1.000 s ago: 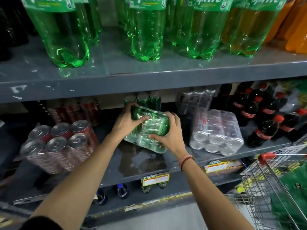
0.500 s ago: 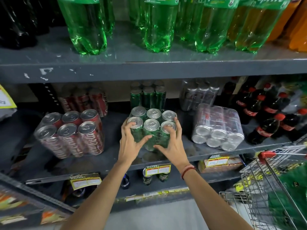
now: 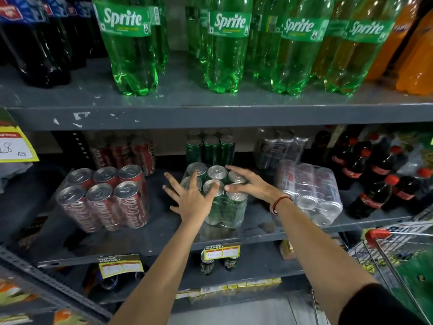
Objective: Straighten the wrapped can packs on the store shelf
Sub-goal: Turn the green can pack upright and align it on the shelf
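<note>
A wrapped pack of green cans [image 3: 225, 207] stands upright on the middle grey shelf [image 3: 150, 240]. My left hand [image 3: 191, 199] hovers at its left front, fingers spread wide, barely touching the can tops. My right hand [image 3: 248, 184] lies across the pack's right top cans with fingers apart. A wrapped pack of red cola cans [image 3: 105, 198] stands upright and slightly tilted to the left. A wrapped pack of silver cans [image 3: 309, 191] lies on its side to the right.
More can packs stand behind: red [image 3: 121, 153], green [image 3: 209, 146] and silver [image 3: 278, 146]. Small cola bottles [image 3: 379, 174] fill the shelf's right end. Large green Sprite bottles [image 3: 225, 48] stand on the shelf above. A wire shopping cart [image 3: 398, 259] is at lower right.
The green pack went from tilted in both hands to standing upright on the shelf. Both hands have loosened and spread their fingers over its top.
</note>
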Demonstrator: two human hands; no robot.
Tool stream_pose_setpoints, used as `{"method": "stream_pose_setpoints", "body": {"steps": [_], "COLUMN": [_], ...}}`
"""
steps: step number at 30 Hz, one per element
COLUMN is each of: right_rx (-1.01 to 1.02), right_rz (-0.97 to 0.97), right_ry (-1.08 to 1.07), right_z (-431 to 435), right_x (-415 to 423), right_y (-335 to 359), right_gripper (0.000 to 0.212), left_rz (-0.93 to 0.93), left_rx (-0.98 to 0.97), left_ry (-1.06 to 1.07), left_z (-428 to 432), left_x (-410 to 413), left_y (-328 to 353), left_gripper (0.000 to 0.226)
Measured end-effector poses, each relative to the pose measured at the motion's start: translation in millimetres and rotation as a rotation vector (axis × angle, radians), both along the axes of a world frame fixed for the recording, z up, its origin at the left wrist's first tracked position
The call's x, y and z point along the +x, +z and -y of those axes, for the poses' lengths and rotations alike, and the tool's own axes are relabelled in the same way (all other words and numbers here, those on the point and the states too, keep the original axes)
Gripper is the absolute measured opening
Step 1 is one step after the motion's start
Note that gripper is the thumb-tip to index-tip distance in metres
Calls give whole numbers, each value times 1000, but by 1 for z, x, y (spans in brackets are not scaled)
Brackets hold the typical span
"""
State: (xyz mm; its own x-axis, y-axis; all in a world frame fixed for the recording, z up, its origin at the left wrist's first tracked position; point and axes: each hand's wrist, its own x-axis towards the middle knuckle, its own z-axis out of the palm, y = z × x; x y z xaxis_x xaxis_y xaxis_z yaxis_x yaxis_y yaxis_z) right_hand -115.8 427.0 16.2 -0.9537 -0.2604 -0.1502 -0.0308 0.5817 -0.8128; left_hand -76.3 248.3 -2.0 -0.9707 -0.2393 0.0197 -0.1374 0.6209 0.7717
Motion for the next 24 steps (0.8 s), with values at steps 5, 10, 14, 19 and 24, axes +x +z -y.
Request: {"method": "stream_pose_setpoints", "body": {"steps": [5, 10, 14, 19, 24], "right_rx": [-60, -86, -79, -124, -334], "right_rz": [23, -45, -66, 18, -170], "right_ry": [-12, -346, -680, -544, -470], "right_z": [-3, 44, 121, 121, 61], "right_x": [14, 64, 100, 111, 103], "right_y": [-8, -7, -17, -14, 13], "right_gripper": [88, 108, 110, 103, 87], "left_rz": [-42, 19, 188, 232, -28], "left_rx": [131, 234, 438, 433, 598], "left_ry": [-52, -352, -578, -621, -229], "left_z": [8, 33, 37, 35, 34], "left_x": [-11, -58, -85, -93, -51], "left_y": [-4, 4, 10, 16, 15], "left_gripper": [71, 67, 53, 40, 36]}}
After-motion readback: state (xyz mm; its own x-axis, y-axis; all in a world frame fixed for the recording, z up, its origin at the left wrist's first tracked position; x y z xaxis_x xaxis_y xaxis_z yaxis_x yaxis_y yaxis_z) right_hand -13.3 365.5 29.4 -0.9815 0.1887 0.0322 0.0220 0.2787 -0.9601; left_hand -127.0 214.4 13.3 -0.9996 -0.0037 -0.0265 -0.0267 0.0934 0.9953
